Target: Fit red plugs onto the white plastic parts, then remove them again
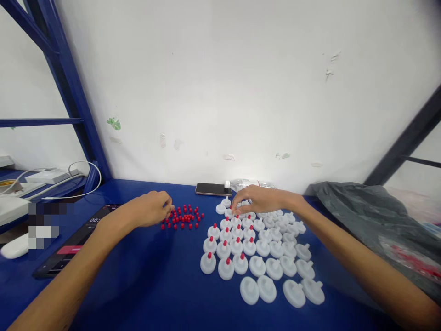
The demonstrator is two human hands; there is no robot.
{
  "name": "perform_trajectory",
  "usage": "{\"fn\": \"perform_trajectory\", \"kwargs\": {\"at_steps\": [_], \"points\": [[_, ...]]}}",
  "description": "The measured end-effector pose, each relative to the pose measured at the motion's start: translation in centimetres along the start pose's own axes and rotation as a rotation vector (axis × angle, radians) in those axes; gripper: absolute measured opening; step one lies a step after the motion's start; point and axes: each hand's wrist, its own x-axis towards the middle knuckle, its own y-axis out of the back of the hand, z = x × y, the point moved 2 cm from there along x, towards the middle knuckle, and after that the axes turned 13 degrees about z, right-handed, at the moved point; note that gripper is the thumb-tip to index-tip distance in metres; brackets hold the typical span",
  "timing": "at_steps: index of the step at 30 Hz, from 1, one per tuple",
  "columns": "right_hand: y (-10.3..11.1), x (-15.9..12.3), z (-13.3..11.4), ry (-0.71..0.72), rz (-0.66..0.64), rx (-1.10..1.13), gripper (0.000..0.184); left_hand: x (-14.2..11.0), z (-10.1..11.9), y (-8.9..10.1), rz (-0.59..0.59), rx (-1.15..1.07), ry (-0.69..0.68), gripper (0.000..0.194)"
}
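Small red caps (186, 218) lie scattered on the blue table, left of the middle. My left hand (155, 208) is at their left edge with its fingers curled closed; whatever is between the fingertips is hidden. Rows of white round disc-shaped pieces with a short stem (257, 265) cover the table to the right. Those in the left columns carry a red cap on the stem (225, 269), and those further right have bare stems. Over the far rows, my right hand (253, 200) reaches down with thumb and fingers pinched beside a capped piece; what they grip cannot be made out.
A phone (213, 189) and a clear plastic bottle (237, 185) lie against the wall. A tablet showing a timer (74, 248) rests at left, near white devices and cables (51, 177). Dark plastic bags (347, 202) fill the right side, with red pieces in a clear bag (413, 259).
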Motion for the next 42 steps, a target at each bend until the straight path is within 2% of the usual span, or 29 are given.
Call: {"fn": "perform_trajectory", "kwargs": {"at_steps": [5,9,14,18,21,23,28,32,37,40,42], "points": [[-1.2,0.3,0.6,-0.04,0.001,0.024,0.038,0.0,1.0,0.2,0.156,0.054,-0.024,0.027],[-1.2,0.6,0.7,-0.014,0.05,-0.003,0.035,-0.2,1.7,0.2,0.206,0.084,-0.039,0.031],[-0.4,0.8,-0.6,-0.016,0.226,-0.076,0.031,-0.2,3.0,0.2,0.247,0.081,-0.129,0.038],[-0.6,0.8,-2.0,0.028,0.337,-0.132,0.029,-0.4,4.9,-0.8,0.294,0.064,-0.252,0.039],[-1.2,0.8,-3.1,0.095,0.345,-0.136,0.016,-0.9,6.3,-1.7,0.336,0.034,-0.331,0.04],[-1.5,0.7,-3.9,0.118,0.324,-0.14,0.013,-1.3,6.9,-2.2,0.343,-0.01,-0.358,0.041],[-1.8,0.4,-5.9,0.102,0.284,-0.095,0.021,-1.8,7.8,-2.7,0.36,-0.017,-0.411,0.039],[-1.8,0.3,-6.4,0.084,0.329,-0.068,0.027,-1.5,7.7,-2.6,0.371,0.006,-0.418,0.038],[-1.9,0.4,-6.6,0.05,0.424,-0.025,0.024,-1.7,7.8,-2.5,0.407,-0.1,-0.368,0.04],[-2.2,0.4,-7.3,0.046,0.494,0.003,0.02,-1.8,8.3,-2.6,0.435,-0.294,-0.379,0.041],[-2.2,0.4,-7.5,0.052,0.537,-0.002,0.02,-1.5,8.2,-2.4,0.444,-0.446,-0.33,0.044]]}}
